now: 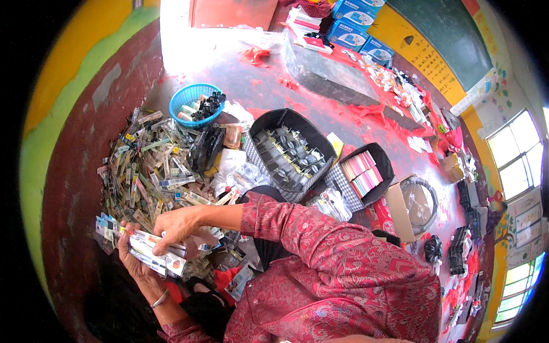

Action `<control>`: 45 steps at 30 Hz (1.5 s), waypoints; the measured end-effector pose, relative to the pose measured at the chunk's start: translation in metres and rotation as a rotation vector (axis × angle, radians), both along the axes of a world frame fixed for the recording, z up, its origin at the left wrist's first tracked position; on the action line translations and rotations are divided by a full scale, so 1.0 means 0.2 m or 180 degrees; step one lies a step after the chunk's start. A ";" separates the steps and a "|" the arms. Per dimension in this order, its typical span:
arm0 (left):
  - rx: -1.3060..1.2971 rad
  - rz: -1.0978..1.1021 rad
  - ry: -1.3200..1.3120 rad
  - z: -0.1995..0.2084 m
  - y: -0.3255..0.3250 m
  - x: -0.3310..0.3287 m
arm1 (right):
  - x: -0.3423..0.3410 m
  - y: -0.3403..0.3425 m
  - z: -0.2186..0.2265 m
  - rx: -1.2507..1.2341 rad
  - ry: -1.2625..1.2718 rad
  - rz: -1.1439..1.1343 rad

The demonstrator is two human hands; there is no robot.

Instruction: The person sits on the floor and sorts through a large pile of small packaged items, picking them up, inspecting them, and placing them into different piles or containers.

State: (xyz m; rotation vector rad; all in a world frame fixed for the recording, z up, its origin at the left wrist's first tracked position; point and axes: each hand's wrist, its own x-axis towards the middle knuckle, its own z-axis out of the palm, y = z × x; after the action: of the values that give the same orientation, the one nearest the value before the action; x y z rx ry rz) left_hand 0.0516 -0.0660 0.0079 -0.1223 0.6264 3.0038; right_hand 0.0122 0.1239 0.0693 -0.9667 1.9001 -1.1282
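Head view. I sat on the red floor (240,68) with both forearms entering from the lower edge of the frame. In the lower left, my left hand (132,260) lay palm-up beneath a stack of flat packets (150,253), the fingers curled up around its near edge so that the stack rested along the palm like a tray; this seemed to keep the packets squared and level. My right hand (174,224), in a patterned red sleeve (320,251), came across from the right and pressed down on top of the same stack, fingers bent and partly closed, the thumb side hidden. Whether those fingers pinched a single packet or merely steadied the pile I cannot tell. The stack was thus clasped between the two hands, just below the loose heap.

That heap of similar packets (154,166) spread over the left centre of the frame against the dark red wall base (74,188), close enough for either hand to reach. Above it, in the upper left centre, stood a blue basket (184,98) holding small dark and pale pieces. At centre sat a black tray (273,119) with rows of small items laid in lines, and to its right a second black tray (382,166) with pink and white cards stacked on edge. Blue cartons (354,23) stood at the upper right.
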 end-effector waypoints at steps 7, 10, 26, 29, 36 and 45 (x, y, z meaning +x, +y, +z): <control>-0.0255 -0.0026 -0.0614 0.07 0.05 0.03 | -0.04 0.00 -0.05 -0.0404 -0.0449 -0.0067; -0.0346 0.0201 -0.0718 0.05 0.04 0.01 | -0.07 0.02 -0.03 -0.0082 0.0235 -0.0053; -0.0048 -0.0365 0.0160 0.04 0.12 0.00 | -0.04 0.04 0.06 0.0005 -0.0947 -0.0257; -0.0584 0.0350 -0.0802 0.08 0.15 -0.02 | -0.07 0.06 0.08 0.0043 -0.0035 -0.0610; -0.1801 0.0366 -0.0881 0.00 0.19 -0.05 | -0.05 0.02 -0.05 0.0133 0.1619 -0.0289; -0.1210 0.0054 -0.1046 0.05 0.13 0.02 | -0.06 0.00 -0.07 -0.0170 -0.0068 -0.0033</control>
State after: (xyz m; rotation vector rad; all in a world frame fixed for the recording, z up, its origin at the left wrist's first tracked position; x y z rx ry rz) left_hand 0.0565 -0.0391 0.0171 -0.6261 1.1417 2.7450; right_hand 0.0004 0.1247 0.0545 -0.9711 1.8682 -1.1960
